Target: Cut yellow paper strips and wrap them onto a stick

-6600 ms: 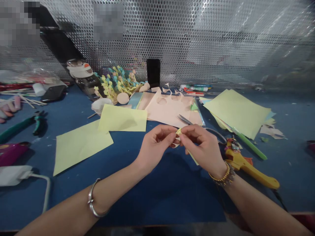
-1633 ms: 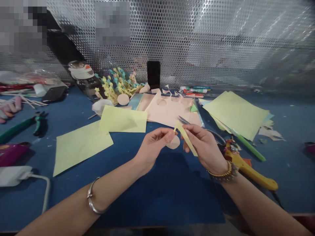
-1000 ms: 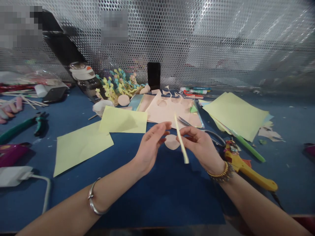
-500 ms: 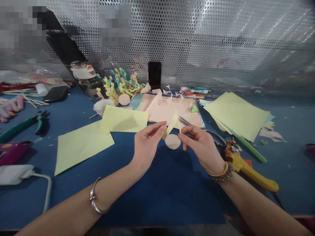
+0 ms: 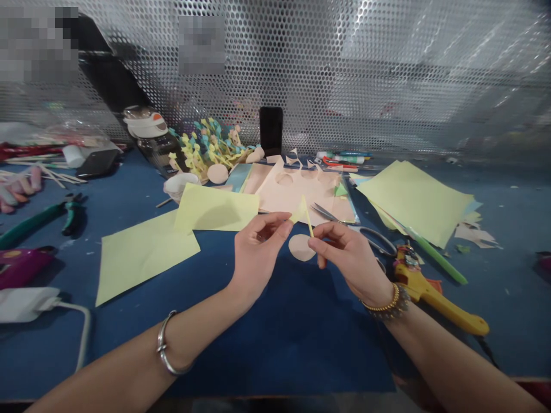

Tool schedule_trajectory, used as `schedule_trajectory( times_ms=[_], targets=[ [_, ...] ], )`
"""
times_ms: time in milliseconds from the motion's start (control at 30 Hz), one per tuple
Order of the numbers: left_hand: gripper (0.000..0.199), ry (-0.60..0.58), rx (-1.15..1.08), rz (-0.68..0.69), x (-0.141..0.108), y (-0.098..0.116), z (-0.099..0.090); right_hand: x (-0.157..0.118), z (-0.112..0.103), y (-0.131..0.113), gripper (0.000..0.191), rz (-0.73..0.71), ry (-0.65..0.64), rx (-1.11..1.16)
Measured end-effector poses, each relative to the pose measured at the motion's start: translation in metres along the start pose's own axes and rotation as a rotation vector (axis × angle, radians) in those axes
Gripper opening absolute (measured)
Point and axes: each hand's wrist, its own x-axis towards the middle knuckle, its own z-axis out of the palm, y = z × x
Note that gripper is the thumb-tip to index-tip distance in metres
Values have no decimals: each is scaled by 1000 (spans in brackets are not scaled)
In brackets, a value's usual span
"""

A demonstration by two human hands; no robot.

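Observation:
A narrow strip of pale yellow paper (image 5: 303, 215) stands bent into a small peak between my hands. My left hand (image 5: 259, 249) pinches its left end with the fingertips, and my right hand (image 5: 346, 253) holds its lower end between thumb and forefinger. Just below the strip, a round peach paper disc (image 5: 301, 248) sits between my hands. I cannot tell whether it touches the strip. Open scissors (image 5: 350, 228) lie just beyond my right fingers, on a peach sheet with round holes cut out (image 5: 301, 192).
Yellow paper sheets (image 5: 142, 258) lie left on the blue mat (image 5: 279, 355), with a stack (image 5: 413, 201) right. A yellow-handled tool (image 5: 439, 307) lies right. Green pliers (image 5: 47, 218), an upright black phone (image 5: 271, 131) and a yellow-and-teal paper construction (image 5: 210, 150) stand further off before a perforated metal sheet (image 5: 344, 69).
The strip's peak is smaller and more tightly bent than half a second ago. My fingers have drawn it lower. The disc has shifted slightly left, and the hands have moved little.

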Motion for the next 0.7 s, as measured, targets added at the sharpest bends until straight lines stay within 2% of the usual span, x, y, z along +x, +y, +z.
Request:
schedule_trajectory(
  times_ms=[200, 433, 533, 700],
  targets=[
    [23, -52, -108, -92, -3, 1, 3, 0, 2, 0, 20, 29, -68, 47],
    [33, -118, -152, -132, -5, 3, 4, 0, 2, 0, 19, 28, -90, 25],
    [31, -154, -173, -152, -5, 5, 5, -1, 2, 1, 18, 20, -109, 17],
    [27, -109, -186, -192, -5, 8, 6, -1, 3, 1, 20, 40, -122, -19]
  ],
)
